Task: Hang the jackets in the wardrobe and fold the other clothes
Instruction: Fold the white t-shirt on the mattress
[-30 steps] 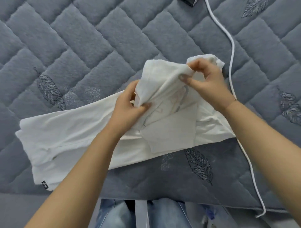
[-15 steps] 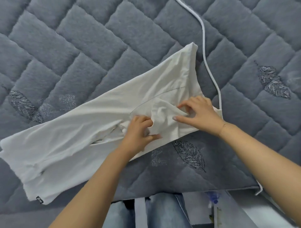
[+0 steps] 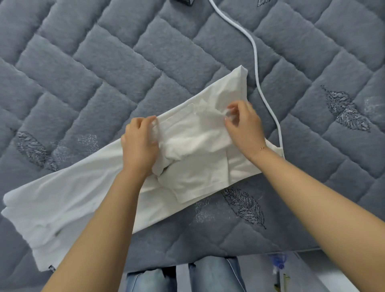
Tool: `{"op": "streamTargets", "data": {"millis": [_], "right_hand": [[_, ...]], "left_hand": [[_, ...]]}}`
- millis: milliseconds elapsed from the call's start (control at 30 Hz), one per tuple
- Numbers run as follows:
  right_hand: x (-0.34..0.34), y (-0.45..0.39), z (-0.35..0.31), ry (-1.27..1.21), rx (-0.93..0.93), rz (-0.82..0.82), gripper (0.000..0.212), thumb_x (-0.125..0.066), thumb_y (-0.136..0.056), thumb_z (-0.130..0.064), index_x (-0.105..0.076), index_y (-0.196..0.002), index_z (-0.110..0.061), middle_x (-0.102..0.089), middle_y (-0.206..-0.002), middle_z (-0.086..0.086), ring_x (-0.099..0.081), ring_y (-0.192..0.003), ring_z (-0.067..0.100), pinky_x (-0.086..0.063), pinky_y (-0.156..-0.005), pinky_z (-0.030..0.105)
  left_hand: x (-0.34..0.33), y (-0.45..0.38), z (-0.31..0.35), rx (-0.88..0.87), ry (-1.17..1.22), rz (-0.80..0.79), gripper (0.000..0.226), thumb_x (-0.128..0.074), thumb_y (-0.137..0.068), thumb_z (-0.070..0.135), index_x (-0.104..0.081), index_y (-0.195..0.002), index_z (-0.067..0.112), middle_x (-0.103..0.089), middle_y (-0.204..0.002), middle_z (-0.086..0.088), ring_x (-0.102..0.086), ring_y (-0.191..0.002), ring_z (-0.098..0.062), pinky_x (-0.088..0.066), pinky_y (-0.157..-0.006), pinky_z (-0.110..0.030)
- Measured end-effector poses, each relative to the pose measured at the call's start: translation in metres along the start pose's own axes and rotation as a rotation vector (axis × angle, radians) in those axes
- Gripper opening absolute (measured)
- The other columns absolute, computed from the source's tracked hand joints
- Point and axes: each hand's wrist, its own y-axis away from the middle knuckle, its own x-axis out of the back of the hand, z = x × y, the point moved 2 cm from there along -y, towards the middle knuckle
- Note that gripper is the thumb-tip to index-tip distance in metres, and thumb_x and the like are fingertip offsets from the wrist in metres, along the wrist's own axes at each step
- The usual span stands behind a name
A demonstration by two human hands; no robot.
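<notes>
A white garment (image 3: pixel 68 200) lies in a long diagonal strip on the grey quilted bed (image 3: pixel 87 79), from lower left to upper right. Near its upper end a loose flap of the cloth is bunched up. My left hand (image 3: pixel 139 146) pinches the left side of that flap between thumb and fingers. My right hand (image 3: pixel 243 127) pinches its right side, thumb and fingertips closed on the cloth. The flap is raised a little off the layer beneath. A small dark label shows at the garment's lower-left hem.
A white cable (image 3: pixel 258 68) runs down the bed just right of the garment. A dark object (image 3: pixel 183 1) sits at the top edge. The bed's front edge is near my legs in blue jeans (image 3: pixel 214 275).
The cloth, held up and bunched a second ago, was laid flat on the garment. Both hands have now moved apart, and pinch and raise the flap's two sides.
</notes>
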Motion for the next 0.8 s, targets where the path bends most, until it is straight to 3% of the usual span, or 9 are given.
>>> {"op": "streamTargets", "data": {"millis": [100, 200, 300, 433, 567, 667, 733, 800], "right_hand": [[0.016, -0.032, -0.005, 0.136, 0.126, 0.156, 0.036, -0.059, -0.088, -0.011, -0.057, -0.123, -0.005, -0.054, -0.12, 0.016, -0.05, -0.11, 0.033, -0.04, -0.097, 0.039], [0.022, -0.068, -0.007, 0.478, 0.344, 0.007, 0.037, -0.059, -0.089, -0.015, -0.06, -0.126, -0.016, -0.047, -0.138, 0.01, -0.043, -0.123, 0.033, -0.032, -0.101, 0.041], [0.024, -0.099, -0.008, 0.639, 0.446, -0.101, 0.022, -0.058, -0.093, -0.028, -0.066, -0.11, -0.015, -0.056, -0.123, 0.007, -0.044, -0.122, 0.031, -0.021, -0.107, 0.04], [0.026, -0.127, -0.019, 0.664, 0.484, -0.055, 0.016, -0.055, -0.094, -0.022, -0.067, -0.099, -0.013, -0.064, -0.102, 0.009, -0.05, -0.107, 0.031, -0.018, -0.104, 0.036], [0.018, -0.12, -0.028, 0.565, 0.347, 0.011, 0.028, -0.048, -0.092, -0.012, -0.066, -0.112, -0.014, -0.058, -0.123, 0.009, -0.048, -0.117, 0.027, -0.022, -0.11, 0.034], [0.008, -0.079, -0.036, 0.477, 0.427, 0.08, 0.041, -0.04, -0.093, -0.012, -0.057, -0.131, -0.008, -0.046, -0.145, 0.012, -0.042, -0.135, 0.029, -0.019, -0.117, 0.042], [-0.01, -0.045, -0.032, 0.502, 0.545, 0.015, 0.045, -0.036, -0.099, -0.017, -0.047, -0.142, -0.007, -0.038, -0.152, 0.014, -0.033, -0.143, 0.03, -0.014, -0.118, 0.047], [-0.024, -0.02, -0.014, 0.612, 0.535, -0.156, 0.05, -0.03, -0.104, -0.03, -0.032, -0.151, -0.013, -0.024, -0.159, 0.011, -0.021, -0.148, 0.027, -0.01, -0.119, 0.047]], "left_hand": [[0.001, -0.009, -0.011, 0.004, 0.009, 0.091, 0.039, -0.061, -0.087, 0.011, -0.061, -0.125, 0.021, -0.056, -0.126, -0.006, -0.048, -0.117, -0.031, -0.036, -0.096, -0.046], [0.002, -0.015, -0.032, 0.074, -0.02, 0.037, 0.021, -0.063, -0.093, 0.028, -0.064, -0.112, 0.019, -0.057, -0.113, -0.006, -0.048, -0.112, -0.031, -0.035, -0.091, -0.042], [0.003, -0.02, -0.044, 0.086, 0.052, -0.018, 0.016, -0.063, -0.093, 0.035, -0.059, -0.087, 0.021, -0.056, -0.092, 0.003, -0.051, -0.096, -0.026, -0.036, -0.085, -0.04], [0.011, -0.03, -0.049, 0.157, 0.274, 0.073, 0.018, -0.065, -0.091, 0.034, -0.061, -0.084, 0.018, -0.062, -0.087, 0.002, -0.057, -0.086, -0.022, -0.046, -0.085, -0.043], [0.005, -0.029, -0.035, 0.122, 0.055, 0.185, 0.015, -0.061, -0.092, 0.025, -0.064, -0.104, 0.016, -0.061, -0.111, -0.005, -0.054, -0.106, -0.029, -0.038, -0.091, -0.042], [-0.009, -0.015, 0.0, -0.142, 0.024, 0.265, 0.032, -0.057, -0.094, 0.022, -0.058, -0.125, 0.014, -0.054, -0.135, -0.009, -0.049, -0.123, -0.031, -0.035, -0.097, -0.041], [-0.034, 0.001, 0.023, -0.315, -0.007, 0.175, 0.042, -0.051, -0.098, 0.03, -0.051, -0.137, 0.015, -0.044, -0.149, -0.01, -0.04, -0.138, -0.029, -0.029, -0.11, -0.043], [-0.064, 0.016, 0.029, -0.37, -0.165, 0.001, 0.054, -0.038, -0.101, 0.045, -0.036, -0.15, 0.023, -0.025, -0.161, -0.008, -0.021, -0.149, -0.025, -0.014, -0.118, -0.048]]}}
